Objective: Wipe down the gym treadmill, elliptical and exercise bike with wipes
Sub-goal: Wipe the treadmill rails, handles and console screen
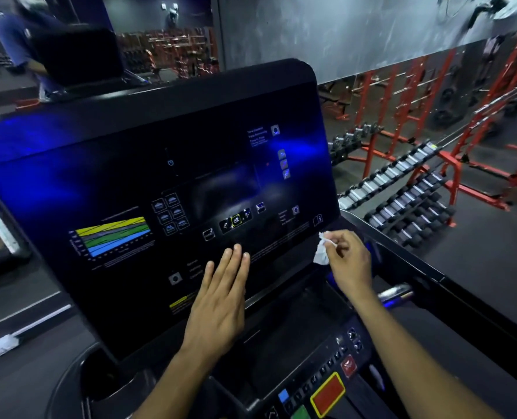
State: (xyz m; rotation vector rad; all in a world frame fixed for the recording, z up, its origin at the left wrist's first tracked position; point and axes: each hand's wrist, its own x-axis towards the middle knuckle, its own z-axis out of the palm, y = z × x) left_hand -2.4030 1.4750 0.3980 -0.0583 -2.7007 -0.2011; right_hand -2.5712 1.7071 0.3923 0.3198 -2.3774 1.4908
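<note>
You stand in a dim gym with grey walls and a long mirror across the top of the frame; a blurred person in a blue shirt (12,40) shows in the upper left.

Filling the centre left is the treadmill's large glossy black console panel (124,182), tilted toward you and washed with blue light. A striped yellow, green and blue chart (112,235) is printed at its lower left, and a small cluster of buttons with a lit OK key (236,221) sits near the middle.

Your left hand (221,300) lies flat and open against the lower part of the panel, fingers straight and together, holding nothing.

To its right, your right hand (346,260) pinches a small crumpled white wipe (322,252) between thumb and fingers, at the panel's lower right corner. Whether the wipe touches the panel there cannot be told.

Below, at the bottom centre right, a row of dark keys and a red pad edged in yellow (328,394) line the lower control deck.

On the right, red steel racks of dumbbells (402,189) stretch back.

To wipe well, you would likely open the wipe out flatter and sweep across the panel in overlapping passes, pressing lightly around the buttons.
</note>
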